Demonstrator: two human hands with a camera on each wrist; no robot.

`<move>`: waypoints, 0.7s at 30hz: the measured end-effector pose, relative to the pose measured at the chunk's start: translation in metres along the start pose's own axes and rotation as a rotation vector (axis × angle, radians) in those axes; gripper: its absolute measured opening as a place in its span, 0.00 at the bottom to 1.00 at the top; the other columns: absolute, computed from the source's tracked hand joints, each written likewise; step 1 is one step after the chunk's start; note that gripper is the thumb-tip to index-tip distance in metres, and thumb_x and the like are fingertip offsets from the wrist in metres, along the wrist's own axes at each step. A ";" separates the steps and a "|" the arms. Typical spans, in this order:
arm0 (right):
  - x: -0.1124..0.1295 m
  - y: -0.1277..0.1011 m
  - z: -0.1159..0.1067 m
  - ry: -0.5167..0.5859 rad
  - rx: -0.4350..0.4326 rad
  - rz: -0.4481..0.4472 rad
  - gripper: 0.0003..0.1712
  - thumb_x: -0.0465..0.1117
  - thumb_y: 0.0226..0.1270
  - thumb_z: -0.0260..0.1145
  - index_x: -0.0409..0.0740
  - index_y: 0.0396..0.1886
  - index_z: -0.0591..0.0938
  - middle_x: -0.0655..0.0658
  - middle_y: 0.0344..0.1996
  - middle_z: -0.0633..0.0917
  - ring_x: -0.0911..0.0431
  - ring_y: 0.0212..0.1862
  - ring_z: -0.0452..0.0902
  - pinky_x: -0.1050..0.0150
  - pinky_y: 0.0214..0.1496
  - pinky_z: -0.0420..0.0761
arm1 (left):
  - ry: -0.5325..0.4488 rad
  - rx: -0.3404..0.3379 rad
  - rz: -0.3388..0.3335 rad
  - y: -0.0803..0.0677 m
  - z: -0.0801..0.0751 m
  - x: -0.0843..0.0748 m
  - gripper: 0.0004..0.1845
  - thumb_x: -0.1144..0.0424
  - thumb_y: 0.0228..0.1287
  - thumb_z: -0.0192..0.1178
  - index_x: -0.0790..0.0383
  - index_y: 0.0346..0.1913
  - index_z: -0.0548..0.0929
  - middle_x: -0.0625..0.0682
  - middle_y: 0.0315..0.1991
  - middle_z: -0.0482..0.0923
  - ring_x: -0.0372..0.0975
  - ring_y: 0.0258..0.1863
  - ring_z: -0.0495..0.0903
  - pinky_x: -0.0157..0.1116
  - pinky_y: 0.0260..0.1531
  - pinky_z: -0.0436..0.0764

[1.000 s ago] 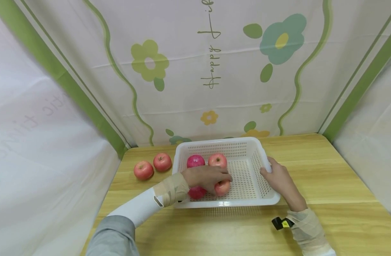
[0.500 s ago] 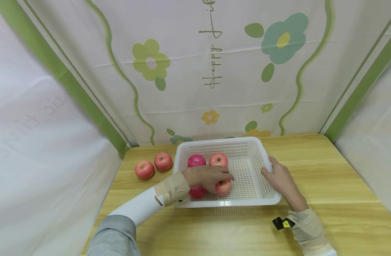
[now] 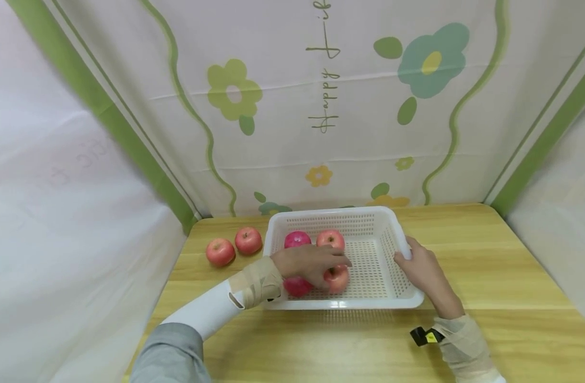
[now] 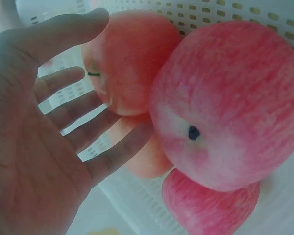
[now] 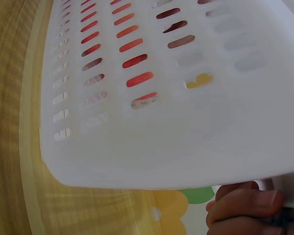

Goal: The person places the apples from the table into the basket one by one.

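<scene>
A white perforated plastic basket (image 3: 342, 304) stands on the table with several apples in it. My left hand (image 3: 307, 266) reaches in over its left half, fingers spread and mostly straight around the front right apple (image 3: 337, 281). In the left wrist view, the thumb and fingertips are right at this apple (image 4: 137, 58), with the palm apart from it. Close by lie a back right apple (image 3: 331, 239) and two darker red ones, back left apple (image 3: 297, 239) and front left apple (image 3: 297, 287), partly under the hand. My right hand (image 3: 424, 268) grips the basket's right rim.
Two more apples lie on the wooden table (image 3: 503, 266) left of the basket: a nearer apple (image 3: 220, 252) and a farther apple (image 3: 248, 241). A flower-printed cloth (image 3: 359, 149) hangs behind the table, and white cloth walls rise at both sides.
My left hand's fingers have loosened slightly around the front right apple, and more of the apple shows. The head view has shifted a little. My right hand stays on the rim.
</scene>
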State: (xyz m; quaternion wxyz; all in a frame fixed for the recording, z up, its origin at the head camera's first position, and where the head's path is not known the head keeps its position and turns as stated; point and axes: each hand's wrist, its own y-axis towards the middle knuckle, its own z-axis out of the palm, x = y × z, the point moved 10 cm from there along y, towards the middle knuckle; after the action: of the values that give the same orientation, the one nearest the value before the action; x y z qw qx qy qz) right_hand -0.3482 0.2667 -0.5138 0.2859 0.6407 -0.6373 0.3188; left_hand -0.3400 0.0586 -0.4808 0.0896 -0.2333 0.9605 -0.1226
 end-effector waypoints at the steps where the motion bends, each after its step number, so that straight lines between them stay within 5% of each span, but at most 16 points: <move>1: -0.001 0.000 0.000 0.000 0.001 0.002 0.41 0.41 0.82 0.56 0.23 0.82 0.52 0.14 0.61 0.77 0.38 0.42 0.91 0.54 0.32 0.91 | -0.010 0.000 -0.015 -0.002 -0.001 0.002 0.36 0.48 0.67 0.70 0.48 0.76 0.74 0.44 0.72 0.73 0.34 0.59 0.75 0.32 0.56 0.80; 16: -0.002 0.001 0.000 0.001 0.005 0.003 0.42 0.42 0.82 0.56 0.22 0.82 0.52 0.14 0.60 0.78 0.41 0.40 0.91 0.55 0.31 0.91 | -0.127 -0.170 -0.019 -0.025 -0.037 0.019 0.21 0.60 0.76 0.65 0.57 0.68 0.80 0.51 0.64 0.80 0.43 0.59 0.83 0.34 0.60 0.81; 21: -0.001 0.001 0.000 0.010 0.000 -0.013 0.42 0.42 0.81 0.56 0.21 0.81 0.53 0.14 0.58 0.79 0.41 0.39 0.91 0.55 0.30 0.90 | -0.120 -0.246 -0.048 -0.039 -0.055 0.028 0.18 0.60 0.77 0.63 0.58 0.65 0.83 0.52 0.56 0.83 0.44 0.52 0.86 0.36 0.51 0.83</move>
State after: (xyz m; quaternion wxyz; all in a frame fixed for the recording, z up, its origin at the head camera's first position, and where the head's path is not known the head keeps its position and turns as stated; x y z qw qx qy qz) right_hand -0.3494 0.2677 -0.5144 0.2914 0.6431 -0.6317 0.3202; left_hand -0.3608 0.0228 -0.4204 0.1146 -0.2725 0.9553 0.0080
